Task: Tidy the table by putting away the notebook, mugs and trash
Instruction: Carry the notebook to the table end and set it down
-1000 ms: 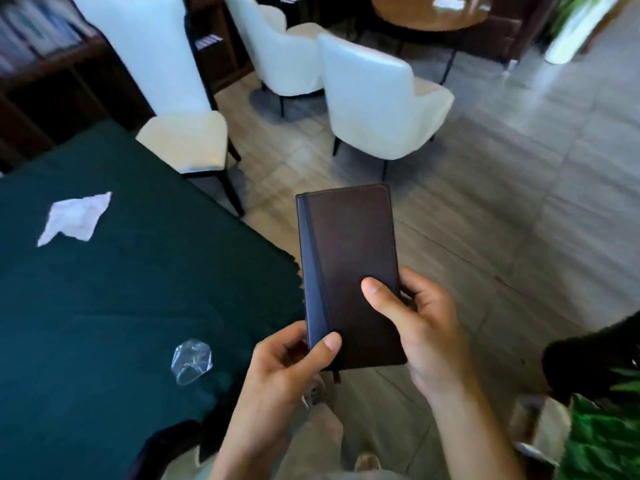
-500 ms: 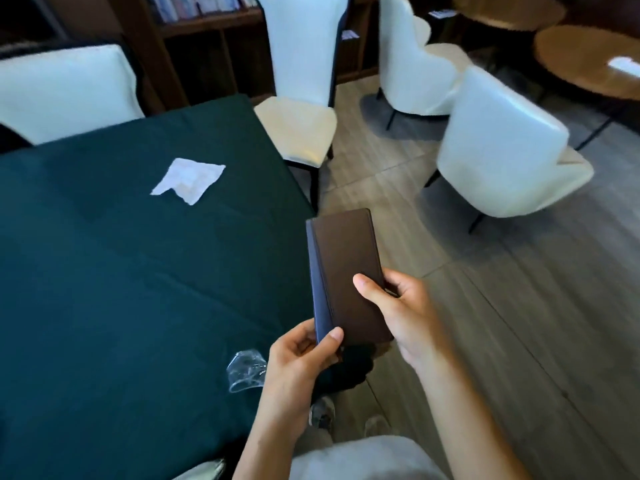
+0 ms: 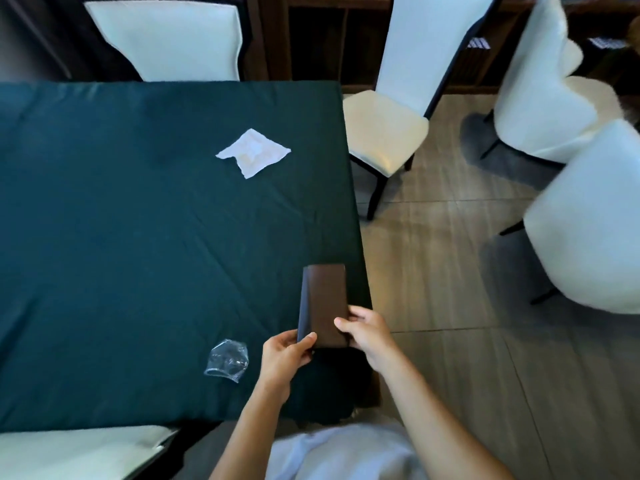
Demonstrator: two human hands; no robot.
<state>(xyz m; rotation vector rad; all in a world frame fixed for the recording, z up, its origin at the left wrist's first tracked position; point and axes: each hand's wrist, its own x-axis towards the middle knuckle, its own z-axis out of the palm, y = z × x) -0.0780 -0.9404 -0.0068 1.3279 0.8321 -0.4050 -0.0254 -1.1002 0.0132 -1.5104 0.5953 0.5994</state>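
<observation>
We hold the notebook closed in both hands, above the near right corner of the table. Our left hand pinches its near left corner; our right hand clasps its right edge. Its long axis runs away from us. Left of the notebook lies the clear plastic scrap, nearer our left hand; farther off lies the white paper. A moment ago the notebook hung over the floor, beside the table.

Green-clothed table over wood-plank floor. 5 white chairs around, nearest right one tucked beside table corner. Dark shelving behind.
</observation>
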